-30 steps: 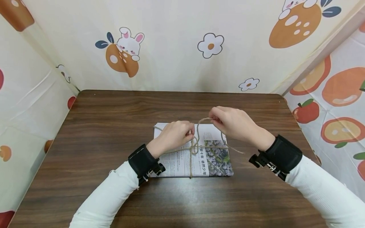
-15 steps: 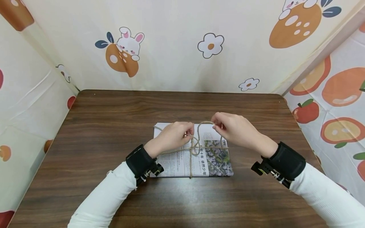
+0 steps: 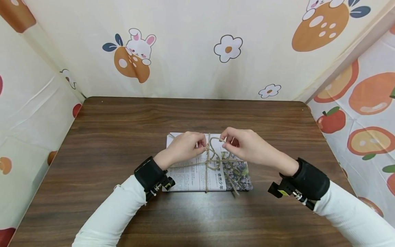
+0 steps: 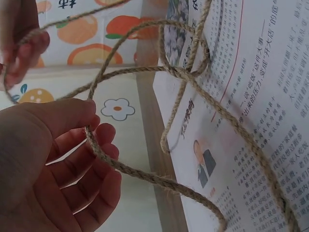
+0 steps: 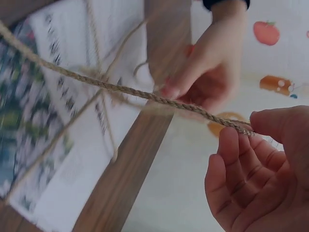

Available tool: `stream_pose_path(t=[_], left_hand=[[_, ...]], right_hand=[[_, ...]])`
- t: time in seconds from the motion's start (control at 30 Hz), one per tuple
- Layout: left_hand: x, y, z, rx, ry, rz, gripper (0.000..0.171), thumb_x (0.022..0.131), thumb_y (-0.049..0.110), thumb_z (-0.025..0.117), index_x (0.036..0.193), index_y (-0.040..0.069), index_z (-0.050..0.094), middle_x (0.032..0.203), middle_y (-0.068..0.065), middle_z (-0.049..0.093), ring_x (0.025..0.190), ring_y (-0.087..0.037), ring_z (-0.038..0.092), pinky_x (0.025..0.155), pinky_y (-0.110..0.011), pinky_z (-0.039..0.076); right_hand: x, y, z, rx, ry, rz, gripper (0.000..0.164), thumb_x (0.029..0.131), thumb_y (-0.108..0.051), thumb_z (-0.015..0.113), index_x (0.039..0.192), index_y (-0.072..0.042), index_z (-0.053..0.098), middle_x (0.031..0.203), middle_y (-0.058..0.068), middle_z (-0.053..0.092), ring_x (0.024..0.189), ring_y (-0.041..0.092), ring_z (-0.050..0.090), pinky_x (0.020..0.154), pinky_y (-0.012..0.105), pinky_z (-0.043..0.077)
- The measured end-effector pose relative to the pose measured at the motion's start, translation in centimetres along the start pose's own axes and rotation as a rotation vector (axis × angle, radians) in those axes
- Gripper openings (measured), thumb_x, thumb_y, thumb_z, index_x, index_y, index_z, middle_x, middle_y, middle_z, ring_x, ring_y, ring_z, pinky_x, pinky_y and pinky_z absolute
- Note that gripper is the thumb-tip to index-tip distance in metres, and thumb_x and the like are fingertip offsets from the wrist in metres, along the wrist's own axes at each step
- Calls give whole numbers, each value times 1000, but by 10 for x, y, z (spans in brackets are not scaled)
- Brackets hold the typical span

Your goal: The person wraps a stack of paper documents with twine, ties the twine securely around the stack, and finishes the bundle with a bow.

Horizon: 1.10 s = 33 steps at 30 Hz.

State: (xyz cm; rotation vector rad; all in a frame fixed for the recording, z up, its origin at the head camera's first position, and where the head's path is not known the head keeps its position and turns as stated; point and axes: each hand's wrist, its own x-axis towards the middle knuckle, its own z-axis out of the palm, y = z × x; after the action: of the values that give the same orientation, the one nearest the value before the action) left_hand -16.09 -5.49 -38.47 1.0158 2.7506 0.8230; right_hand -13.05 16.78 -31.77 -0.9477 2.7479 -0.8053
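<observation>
A folded stack of newspaper [image 3: 191, 178] lies on the table, with a purple flower photo on its right part. Jute twine [image 3: 206, 180] crosses it lengthwise and crosswise, and a loose loop stands over the crossing. My left hand [image 3: 185, 145], above the paper's left half, pinches a strand of twine [image 4: 159, 181] between thumb and fingers. On the other side of the crossing, my right hand [image 3: 247, 145] pinches twine [image 5: 140, 93] between thumb and fingertips. A loose twine end [image 3: 235, 190], blurred, hangs over the front right edge of the paper.
The brown wooden table [image 3: 123, 120] surrounds the stack. A pale printed sheet [image 3: 185, 51] covers the wall behind, and a fruit-printed sheet [image 3: 370, 120] is on the right. Black bands with small cameras are strapped on both wrists.
My right hand has come left and nearer to me, bringing its twine closer to my left hand. The loose end has swung from the right side to the front edge. My left hand has shifted slightly left.
</observation>
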Motion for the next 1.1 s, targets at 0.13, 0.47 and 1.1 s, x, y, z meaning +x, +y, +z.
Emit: stream_pose_path(t=[0.13,0.47,1.1], left_hand=[[-1,-3,1,-13,8,1,6,83,17,64,78,19,61,70,10,56,56,-4,46,51,-19,37],[-4,-5,0,-33,-2,-3,7,82,15,65,78,19,60,71,9,57,59,-4,48,53,-20,39],[-5,-12,-1,-85,1,13,5,83,17,65,79,18,63,71,9,59,59,-4,49,55,-20,40]], right_hand=[[0,-11,9,48,-38,-45,15,87,-10,60,102,-10,57,74,-9,57,59,3,50,54,21,42],[2,-17,25,83,-110,-111,14,88,-12,60,102,-11,59,77,-8,59,61,3,50,56,19,44],[-16,-19,81,-208,-50,-292,6,85,-20,63,86,-16,58,76,-8,55,62,2,49,54,17,41]])
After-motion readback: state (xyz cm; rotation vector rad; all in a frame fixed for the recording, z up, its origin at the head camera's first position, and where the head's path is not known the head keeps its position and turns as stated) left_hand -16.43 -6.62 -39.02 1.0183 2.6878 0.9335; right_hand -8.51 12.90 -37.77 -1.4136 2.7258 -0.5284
